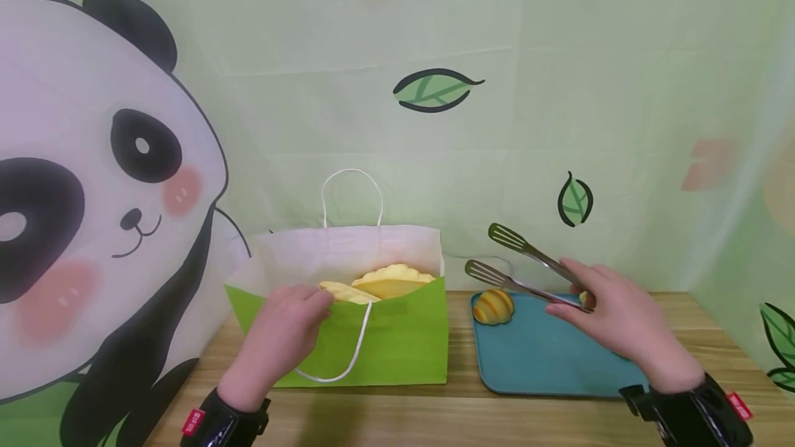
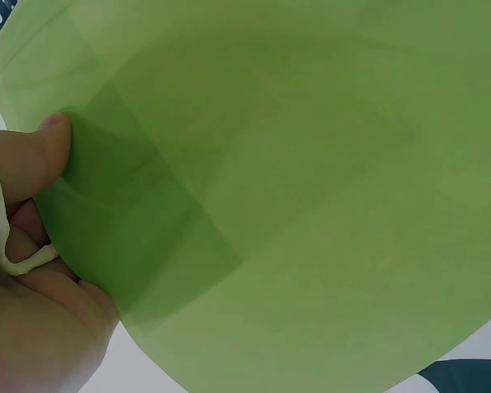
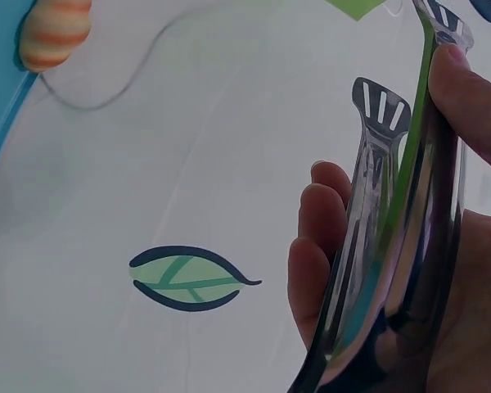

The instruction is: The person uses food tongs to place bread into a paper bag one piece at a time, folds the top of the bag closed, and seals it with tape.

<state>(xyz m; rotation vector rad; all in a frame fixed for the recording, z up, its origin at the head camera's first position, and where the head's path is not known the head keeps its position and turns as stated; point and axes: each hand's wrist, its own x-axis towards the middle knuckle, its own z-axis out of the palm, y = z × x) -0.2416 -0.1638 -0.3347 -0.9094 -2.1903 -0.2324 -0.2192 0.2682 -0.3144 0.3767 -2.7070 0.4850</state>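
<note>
Tongs [image 1: 539,254] are gripped between the thumb and fingers of the right hand [image 1: 621,312], near a blue tray [image 1: 534,357], with slotted ends spread apart. The near edge of a green paper bag [image 1: 391,343] is pinched by the fingers of the left hand [image 1: 282,330]. Two yellow pastry-shaped pieces [image 1: 394,287] are seen at the bag's mouth; a striped roll [image 1: 493,307] is set in the tray's far left corner. Bag and tray are placed side by side on the wooden surface [image 1: 435,419].

Printed panda [image 1: 102,205] (pink-cheeked), green leaves [image 1: 435,91]
</note>
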